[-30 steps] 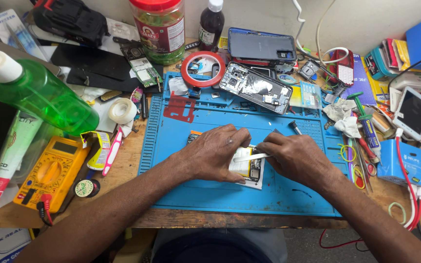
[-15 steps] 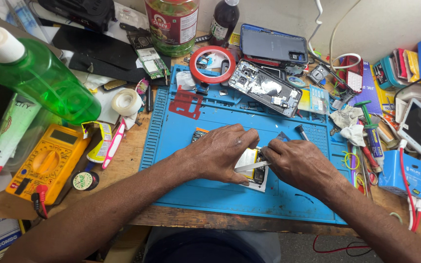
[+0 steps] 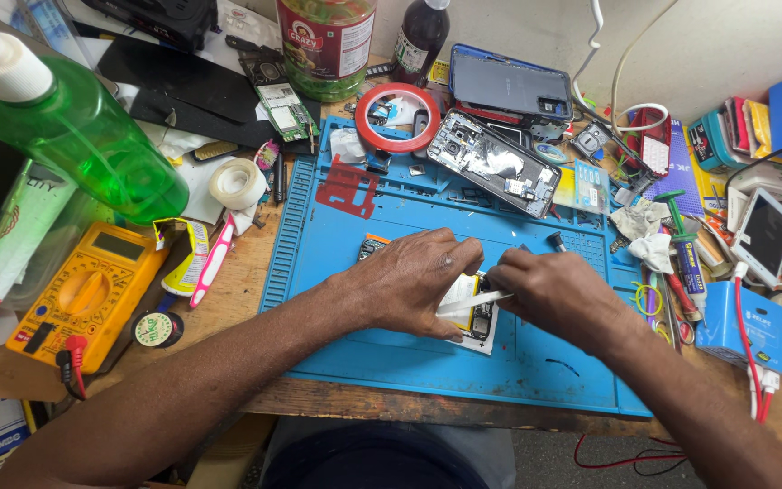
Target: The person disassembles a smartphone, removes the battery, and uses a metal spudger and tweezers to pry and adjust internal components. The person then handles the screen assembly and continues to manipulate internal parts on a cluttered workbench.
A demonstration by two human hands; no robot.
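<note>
Two hands over the opened phone on the blue mat: left hand presses flat on it, right hand pinches a thin white pry tool. Light, rigid, fragile, I'd say; best gripped by its edges.

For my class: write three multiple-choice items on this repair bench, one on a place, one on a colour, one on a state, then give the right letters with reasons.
1. Where does the red tape ring lie?
A. at the far edge of the blue mat
B. on the yellow multimeter
C. under the left hand

2. What colour is the spray bottle?
A. red
B. green
C. black

3. How is the opened phone on the mat held?
A. untouched
B. lifted high
C. pressed down by the left hand while the right hand works a thin white tool on it

Answers: A, the ring sits at the mat's far edge; B, its body is clear green; C, both hands meet over it.
</note>
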